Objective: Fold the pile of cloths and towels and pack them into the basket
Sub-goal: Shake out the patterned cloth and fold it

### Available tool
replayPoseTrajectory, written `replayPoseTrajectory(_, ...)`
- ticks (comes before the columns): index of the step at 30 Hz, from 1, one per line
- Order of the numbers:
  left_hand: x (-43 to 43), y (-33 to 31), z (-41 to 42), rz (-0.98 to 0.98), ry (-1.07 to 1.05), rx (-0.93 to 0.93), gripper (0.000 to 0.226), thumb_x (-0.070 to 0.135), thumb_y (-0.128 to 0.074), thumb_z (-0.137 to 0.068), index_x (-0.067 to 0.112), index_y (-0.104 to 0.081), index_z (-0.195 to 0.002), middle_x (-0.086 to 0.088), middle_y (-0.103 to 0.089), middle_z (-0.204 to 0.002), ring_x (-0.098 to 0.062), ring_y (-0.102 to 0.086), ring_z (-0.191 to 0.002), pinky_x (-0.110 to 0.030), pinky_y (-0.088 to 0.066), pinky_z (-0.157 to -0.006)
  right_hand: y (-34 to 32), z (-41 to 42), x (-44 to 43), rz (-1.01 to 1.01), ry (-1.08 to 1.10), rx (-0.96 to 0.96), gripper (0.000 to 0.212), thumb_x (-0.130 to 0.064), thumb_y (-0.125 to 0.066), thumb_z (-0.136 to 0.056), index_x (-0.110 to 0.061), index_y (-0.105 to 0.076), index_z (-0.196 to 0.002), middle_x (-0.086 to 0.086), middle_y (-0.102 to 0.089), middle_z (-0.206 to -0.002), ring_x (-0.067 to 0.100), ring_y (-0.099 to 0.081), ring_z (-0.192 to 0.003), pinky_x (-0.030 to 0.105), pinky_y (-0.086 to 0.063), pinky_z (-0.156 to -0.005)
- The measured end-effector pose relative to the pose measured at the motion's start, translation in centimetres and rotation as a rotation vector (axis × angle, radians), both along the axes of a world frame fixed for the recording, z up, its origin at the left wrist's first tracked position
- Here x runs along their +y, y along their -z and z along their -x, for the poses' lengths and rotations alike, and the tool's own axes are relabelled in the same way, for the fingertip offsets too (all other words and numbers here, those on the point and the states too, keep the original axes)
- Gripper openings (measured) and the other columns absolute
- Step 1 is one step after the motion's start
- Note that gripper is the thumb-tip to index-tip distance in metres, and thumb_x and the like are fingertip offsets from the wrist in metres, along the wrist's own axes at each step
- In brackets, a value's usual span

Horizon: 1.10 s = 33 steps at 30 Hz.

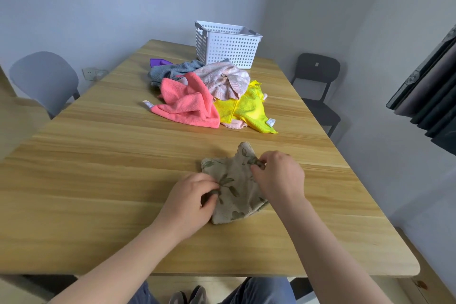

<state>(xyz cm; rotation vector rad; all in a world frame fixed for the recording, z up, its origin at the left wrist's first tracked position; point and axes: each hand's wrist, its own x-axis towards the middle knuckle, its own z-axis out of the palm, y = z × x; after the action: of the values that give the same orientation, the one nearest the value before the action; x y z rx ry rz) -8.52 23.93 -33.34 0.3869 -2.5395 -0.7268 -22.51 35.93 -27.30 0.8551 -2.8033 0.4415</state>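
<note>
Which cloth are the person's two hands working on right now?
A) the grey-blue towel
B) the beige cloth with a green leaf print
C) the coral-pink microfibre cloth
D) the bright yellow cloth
B: the left hand and the right hand each pinch an edge of the beige leaf-printed cloth on the wooden table, while the other coloured cloths lie in a pile near the white perforated plastic basket.

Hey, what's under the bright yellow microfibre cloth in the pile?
A pale pink cloth peeks out beneath the bright yellow microfibre cloth at its near edge. How far it extends is hidden, and the pink striped towel covers the yellow cloth's far part.
</note>
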Motion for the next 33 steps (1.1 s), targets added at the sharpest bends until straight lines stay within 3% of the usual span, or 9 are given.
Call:
replayPoseTrajectory(4,-0.5,0.2,0.0,-0.016,0.042,-0.046,0.033,0.033,-0.061,-0.087,0.025,-0.065,-0.119,0.013,-0.057,-0.122,-0.01,-0.043,-0.117,-0.016,-0.027,-0.097,-0.9,-1.3,-0.8,0.112,-0.045,-0.066,0.015,-0.035,-0.065,-0.078,-0.02,-0.064,-0.081,-0.002,-0.063,-0.073,0.022,-0.059,-0.072,0.025,-0.041,-0.053)
replayPoseTrajectory(8,-0.8,0.3,-0.3,-0.16,0.025,-0.031,0.032,0.034,-0.062,-0.086,0.029,-0.064,-0.118,0.017,-0.06,-0.117,-0.005,-0.046,-0.113,-0.018,-0.033,-0.093,-0.2,-3.4,-1.8,0.284,-0.17,-0.379,0.009,-0.026,-0.068,-0.076,-0.02,-0.069,-0.069,-0.006,-0.063,-0.058,0.01,-0.056,-0.054,0.025,-0.043,-0.049)
replayPoseTrajectory(10,-0.9,-0.2,-0.4,-0.283,0.028,0.0,0.026,0.03,-0.06,-0.089,0.029,-0.065,-0.114,0.017,-0.064,-0.111,0.0,-0.053,-0.106,-0.016,-0.041,-0.088,0.5,-3.8,-1.7,0.337,-0.18,-0.425,0.011,-0.022,-0.067,-0.078,-0.019,-0.069,-0.068,-0.007,-0.062,-0.056,0.007,-0.053,-0.051,0.025,-0.044,-0.048)
replayPoseTrajectory(12,-1.0,-0.6,-0.5,-0.358,0.042,0.002,0.022,0.025,-0.057,-0.092,0.026,-0.066,-0.111,0.018,-0.066,-0.106,0.005,-0.057,-0.099,-0.008,-0.043,-0.081,1.0,-3.8,-1.1,0.377,-0.115,-0.376,0.008,-0.03,-0.069,-0.077,-0.023,-0.065,-0.077,-0.01,-0.063,-0.069,0.007,-0.057,-0.064,0.024,-0.045,-0.054)
replayPoseTrajectory(16,-1.2,-0.9,-0.2,-0.39,0.009,-0.029,0.023,0.023,-0.051,-0.095,0.024,-0.067,-0.112,0.019,-0.064,-0.106,0.004,-0.056,-0.1,-0.007,-0.04,-0.082,2.0,-3.9,0.9,0.225,-0.112,-0.304,0.04,-0.036,-0.071,-0.075,-0.025,-0.055,-0.11,-0.01,-0.053,-0.1,0.009,-0.053,-0.091,0.022,-0.046,-0.073)
replayPoseTrajectory(22,-1.8,-1.8,0.8,-0.561,-0.043,-0.141,0.04,0.044,-0.039,-0.097,0.016,-0.068,-0.097,0.001,-0.068,-0.099,-0.014,-0.061,-0.093,-0.03,-0.046,-0.084,1.7,-4.7,1.1,0.515,-0.182,-0.118,0.025,-0.009,-0.066,-0.076,-0.02,-0.068,-0.098,-0.009,-0.066,-0.09,0.008,-0.059,-0.082,0.02,-0.048,-0.069)
replayPoseTrajectory(26,-2.4,-2.8,1.6,-0.68,-0.143,-0.184,0.052,0.067,-0.036,-0.087,0.018,-0.05,-0.076,-0.001,-0.049,-0.079,-0.016,-0.046,-0.075,-0.027,-0.032,-0.061,2.1,-6.8,0.2,0.46,-0.415,-0.069,0.025,-0.013,-0.072,-0.074,-0.02,-0.07,-0.098,-0.01,-0.068,-0.087,0.007,-0.057,-0.083,0.02,-0.047,-0.071)
replayPoseTrajectory(29,-2.6,-3.2,2.6,-0.678,-0.211,-0.168,0.051,0.05,-0.057,-0.086,0.015,-0.035,-0.057,0.001,-0.035,-0.057,-0.016,-0.036,-0.056,-0.029,-0.024,-0.053,2.9,-7.4,0.6,0.453,-0.453,-0.229,0.023,-0.028,-0.068,-0.081,-0.025,-0.071,-0.104,-0.018,-0.068,-0.092,0.002,-0.06,-0.092,0.022,-0.05,-0.078)
replayPoseTrajectory(33,-3.0,-2.9,4.0,-0.57,-0.262,-0.191,0.04,0.031,-0.059,-0.088,0.015,-0.037,-0.059,0.001,-0.04,-0.059,-0.015,-0.039,-0.055,-0.029,-0.026,-0.052,3.2,-7.1,1.7,0.526,-0.457,-0.288,0.013,-0.029,-0.063,-0.089,-0.029,-0.074,-0.095,-0.029,-0.065,-0.088,-0.003,-0.057,-0.102,0.015,-0.046,-0.08)
